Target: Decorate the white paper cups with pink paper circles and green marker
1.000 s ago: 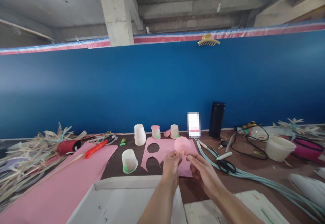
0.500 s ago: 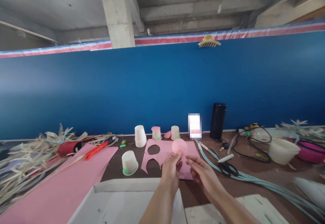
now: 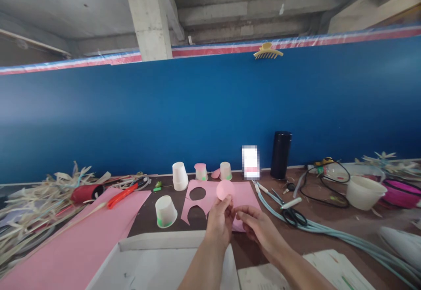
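Observation:
My left hand [image 3: 219, 222] pinches a round pink paper disc [image 3: 225, 189] between thumb and finger, above a pink paper sheet [image 3: 241, 190] with round cut-outs. Close beside it is my right hand [image 3: 255, 222], thumb and forefinger drawn together near the left fingers; whatever is in that pinch is too small to make out. Behind the sheet stand two upturned paper cups with green marks, one cup [image 3: 201, 174] with a pink disc on top, the other cup [image 3: 226, 171] next to a loose pink disc [image 3: 215, 174]. Another upturned cup [image 3: 166, 212] is at the left.
A white box lid [image 3: 164, 237] lies in front. Left are a large pink sheet [image 3: 75, 237], a red-handled tool [image 3: 122, 196] and tangled strips [image 3: 42, 202]. Stacked cups [image 3: 180, 177], a black flask [image 3: 281, 155], scissors [image 3: 295, 217], pale blue cords [image 3: 342, 236] and a white tub [image 3: 365, 193] surround the hands.
My right hand has moved in toward my left fingers, narrowing the gap. The pink disc has shifted slightly left with my left hand, and the whole view has shifted a little.

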The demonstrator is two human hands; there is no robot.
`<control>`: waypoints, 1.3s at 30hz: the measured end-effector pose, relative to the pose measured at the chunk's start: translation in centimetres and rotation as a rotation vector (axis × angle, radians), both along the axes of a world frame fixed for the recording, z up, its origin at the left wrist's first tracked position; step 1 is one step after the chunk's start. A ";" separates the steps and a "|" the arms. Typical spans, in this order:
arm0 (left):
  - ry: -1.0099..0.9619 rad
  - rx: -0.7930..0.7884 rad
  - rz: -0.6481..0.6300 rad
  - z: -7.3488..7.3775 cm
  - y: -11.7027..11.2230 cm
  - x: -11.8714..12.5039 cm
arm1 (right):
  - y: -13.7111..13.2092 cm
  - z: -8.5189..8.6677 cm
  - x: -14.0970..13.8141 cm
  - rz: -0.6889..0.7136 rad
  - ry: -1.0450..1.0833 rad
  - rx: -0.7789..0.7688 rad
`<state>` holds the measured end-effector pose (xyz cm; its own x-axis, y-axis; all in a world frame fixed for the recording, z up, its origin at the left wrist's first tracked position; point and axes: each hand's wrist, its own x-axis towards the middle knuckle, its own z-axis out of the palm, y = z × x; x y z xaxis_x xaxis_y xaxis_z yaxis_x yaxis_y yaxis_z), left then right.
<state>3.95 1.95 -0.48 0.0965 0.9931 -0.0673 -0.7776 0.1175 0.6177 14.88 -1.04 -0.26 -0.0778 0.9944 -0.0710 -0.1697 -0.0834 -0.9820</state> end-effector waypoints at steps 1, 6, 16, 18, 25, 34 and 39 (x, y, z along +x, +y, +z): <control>-0.002 -0.006 0.008 0.0 0.0 0.0 | 0.0 0.0 0.0 0.007 -0.011 -0.006; -0.008 -0.034 0.023 0.0 0.0 0.0 | 0.0 0.0 0.0 0.021 -0.035 -0.029; 0.004 -0.014 0.004 -0.4 0.1 0.0 | 0.1 -0.2 -0.2 0.002 -0.164 0.042; 0.004 -0.031 0.023 -0.3 0.1 0.0 | 0.0 0.2 0.4 -0.041 -0.340 0.174; 0.071 -0.045 0.041 -0.2 0.1 0.0 | 0.5 2.3 8.8 -0.415 -1.249 0.069; 0.129 -0.088 0.046 -0.1 0.0 0.1 | 1.5 1.0 13.7 -0.353 -1.389 -0.166; 0.116 -0.072 0.039 0.1 0.0 0.0 | 1.4 0.8 13.7 -0.384 -1.402 -0.188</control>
<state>3.98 1.92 -0.38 0.0451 0.9881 -0.1470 -0.7065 0.1356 0.6946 28.61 0.38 0.59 0.4244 0.9054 0.0087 0.8535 -0.3968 -0.3378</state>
